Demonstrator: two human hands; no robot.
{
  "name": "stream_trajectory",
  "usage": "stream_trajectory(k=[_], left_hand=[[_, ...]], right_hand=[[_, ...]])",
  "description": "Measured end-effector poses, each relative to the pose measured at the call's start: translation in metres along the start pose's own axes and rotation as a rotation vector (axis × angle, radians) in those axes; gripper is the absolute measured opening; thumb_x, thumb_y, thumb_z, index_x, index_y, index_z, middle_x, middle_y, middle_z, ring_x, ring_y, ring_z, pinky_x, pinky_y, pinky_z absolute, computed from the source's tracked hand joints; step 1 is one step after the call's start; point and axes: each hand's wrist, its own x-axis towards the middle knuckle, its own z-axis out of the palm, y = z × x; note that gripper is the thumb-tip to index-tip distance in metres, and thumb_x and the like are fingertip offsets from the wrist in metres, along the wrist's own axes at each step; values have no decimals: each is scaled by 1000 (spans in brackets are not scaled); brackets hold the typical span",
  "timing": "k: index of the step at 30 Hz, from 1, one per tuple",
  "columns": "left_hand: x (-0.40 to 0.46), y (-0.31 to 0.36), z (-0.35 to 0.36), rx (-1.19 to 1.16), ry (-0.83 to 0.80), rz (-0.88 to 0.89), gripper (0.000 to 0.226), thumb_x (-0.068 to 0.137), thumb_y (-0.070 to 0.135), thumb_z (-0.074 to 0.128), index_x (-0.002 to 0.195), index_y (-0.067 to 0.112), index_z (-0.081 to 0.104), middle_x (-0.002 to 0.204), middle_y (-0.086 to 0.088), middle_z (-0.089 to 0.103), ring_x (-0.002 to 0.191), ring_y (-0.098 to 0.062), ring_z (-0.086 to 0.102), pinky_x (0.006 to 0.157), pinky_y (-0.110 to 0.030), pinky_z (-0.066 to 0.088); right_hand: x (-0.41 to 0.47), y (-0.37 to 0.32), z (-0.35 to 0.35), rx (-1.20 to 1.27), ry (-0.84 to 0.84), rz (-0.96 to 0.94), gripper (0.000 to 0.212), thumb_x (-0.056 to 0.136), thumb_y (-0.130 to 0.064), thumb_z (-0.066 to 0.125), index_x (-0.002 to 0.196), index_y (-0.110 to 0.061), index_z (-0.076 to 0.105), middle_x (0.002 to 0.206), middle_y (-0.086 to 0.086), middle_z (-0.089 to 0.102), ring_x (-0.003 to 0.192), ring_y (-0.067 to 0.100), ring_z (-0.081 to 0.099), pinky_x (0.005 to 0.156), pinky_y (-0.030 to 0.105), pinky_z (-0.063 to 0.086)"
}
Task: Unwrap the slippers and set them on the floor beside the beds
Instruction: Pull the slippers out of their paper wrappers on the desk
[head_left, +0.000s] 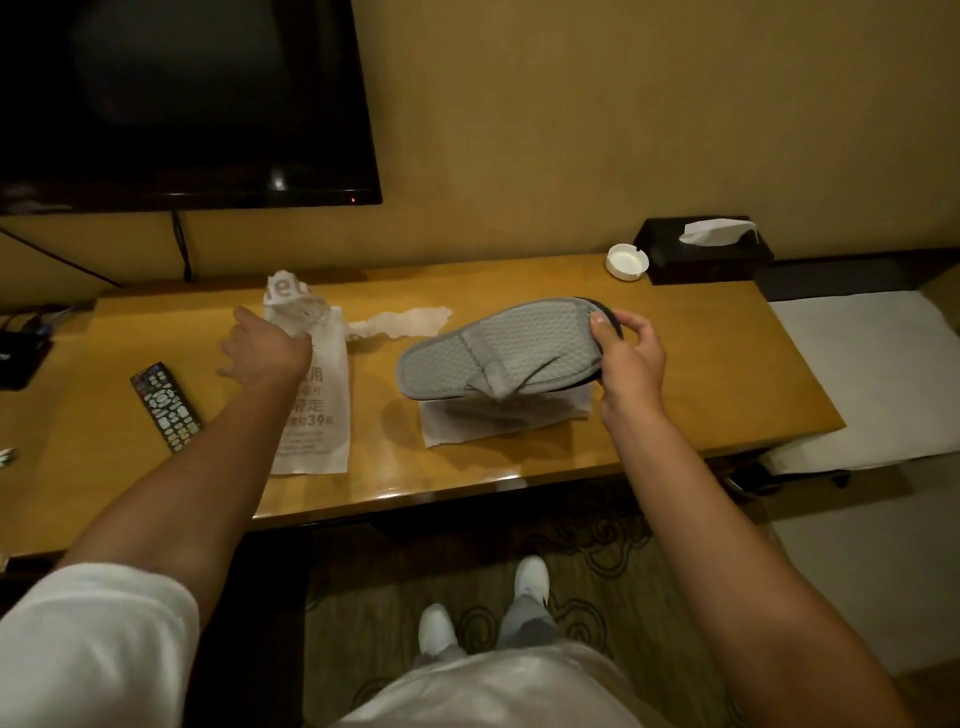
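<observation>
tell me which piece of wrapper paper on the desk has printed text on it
The long wrapper under the left hand; the torn strip and the sheet under the slipper look blank.

Readable text, as far as I can make it out from here:

White paper wrapper (311, 410) lying flat on the counter (675, 374): grey printed Chinese characters running down it. I can pick out "用" near the upper part and "带走" lower down, then a line ending in "39元". Smaller print beneath that is too fine to read. My left hand (262, 348) covers part of the upper lines.

Torn, crumpled top of the same wrapper: large pale letters, "el" or similar, only a fragment showing.

Remote control (165, 406) on the counter: button markings too small to read.
</observation>
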Motion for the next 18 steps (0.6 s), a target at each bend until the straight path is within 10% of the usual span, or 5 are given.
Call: stream_trajectory(k=[3, 10, 18], left_hand=[[-18, 29, -19, -227, 66, 221, 68, 90, 43, 56, 146, 8, 39, 147, -15, 47, 136, -33, 42, 108, -49, 40], [-118, 84, -24, -373, -809, 685, 61, 83, 70, 59, 129, 30, 60, 116, 20, 64, 102, 7, 60, 76, -14, 44], [-122, 44, 18, -425, -715, 576, 56, 78, 73, 62, 113, 29, 63, 102, 16, 68, 92, 0, 66, 66, -19, 49]], right_hand=[[-4, -2, 7, -17, -67, -31, 26, 81, -28, 80, 103, -26, 66, 95, -4, 74, 76, 3, 74, 60, 22, 57], [-19, -3, 41, -84, -279, -89, 36, 77, -31, 83, 107, -18, 67, 101, 1, 75, 86, 12, 74, 67, 26, 60], [-18, 32, 57, -101, -372, 146, 33, 83, -34, 78, 109, -17, 65, 109, 10, 73, 93, 22, 73, 67, 34, 61]])
